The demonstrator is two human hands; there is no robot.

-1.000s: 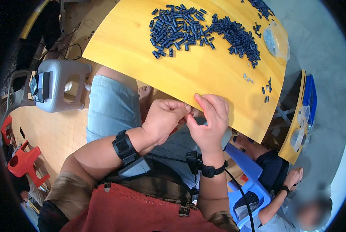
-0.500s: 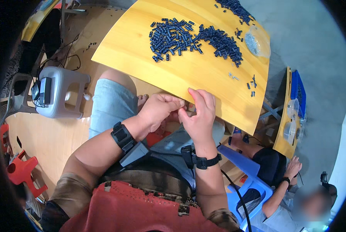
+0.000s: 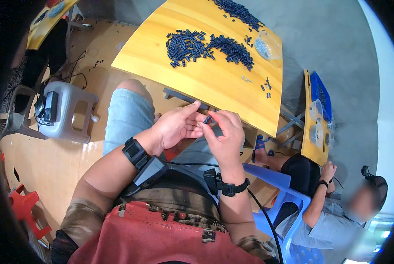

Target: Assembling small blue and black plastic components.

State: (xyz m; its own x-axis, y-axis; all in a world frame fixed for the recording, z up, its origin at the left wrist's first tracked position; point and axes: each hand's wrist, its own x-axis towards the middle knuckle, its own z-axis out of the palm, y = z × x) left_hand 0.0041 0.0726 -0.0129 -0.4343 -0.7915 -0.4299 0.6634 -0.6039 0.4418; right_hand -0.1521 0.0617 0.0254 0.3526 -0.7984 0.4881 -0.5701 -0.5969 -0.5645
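Just off the near edge of the yellow table [image 3: 192, 81], my right hand [image 3: 227, 134] pinches a small dark plastic connector piece [image 3: 208, 119] between thumb and fingers. My left hand [image 3: 175, 127] is open close beside it, palm turned up and thumb apart; its fingertips lie near the piece, and whether they touch it I cannot tell. On the tabletop lie two adjoining heaps of similar dark pieces, a left heap [image 3: 186, 47] and a right heap [image 3: 233, 50]. A few tiny silvery bits [image 3: 246, 79] and several loose dark pieces [image 3: 266, 88] lie to the right.
A clear round dish [image 3: 268, 45] of small metal parts sits at the table's right edge, near a farther dark heap [image 3: 238, 12]. On the right, a person [image 3: 326, 211] sits on a blue chair [image 3: 271, 182] by another yellow table. A grey stool [image 3: 69, 110] stands left.
My hands have moved apart: the left has opened from a pinch, while the right now shows the dark piece. The view has shifted, so the table appears farther left.
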